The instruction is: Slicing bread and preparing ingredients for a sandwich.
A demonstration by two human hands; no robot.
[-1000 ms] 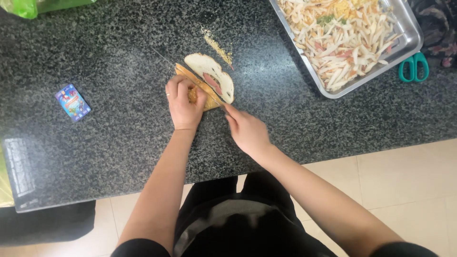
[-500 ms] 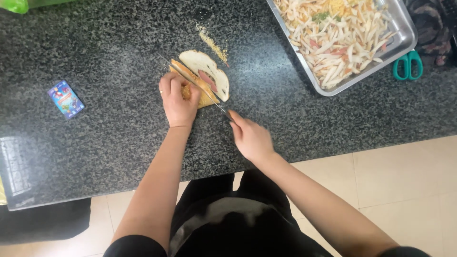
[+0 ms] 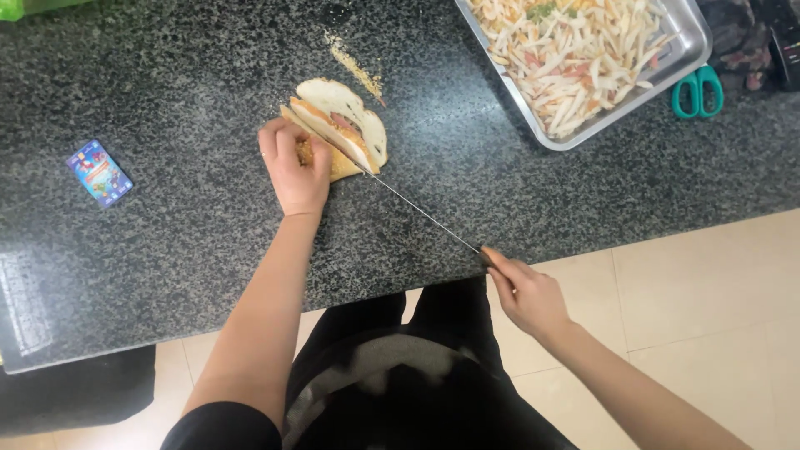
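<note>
A flat bread with filling (image 3: 343,125) lies on the dark speckled counter (image 3: 167,250), cut open into slices. My left hand (image 3: 293,165) presses down on its near-left piece, fingers curled over it. My right hand (image 3: 525,293) grips the handle of a long thin knife (image 3: 421,212) past the counter's front edge. The blade runs diagonally up-left, its tip at the bread's cut.
A metal tray (image 3: 693,43) of shredded pale vegetables stands at the back right. Teal scissors (image 3: 698,92) lie beside it. A small blue packet (image 3: 99,172) rests at the left. Crumbs (image 3: 357,70) lie behind the bread. Tiled floor shows below the counter edge.
My right hand has drawn the knife back toward me, off the counter's edge, so the blade slid out through the bread. My left hand stayed on the bread.
</note>
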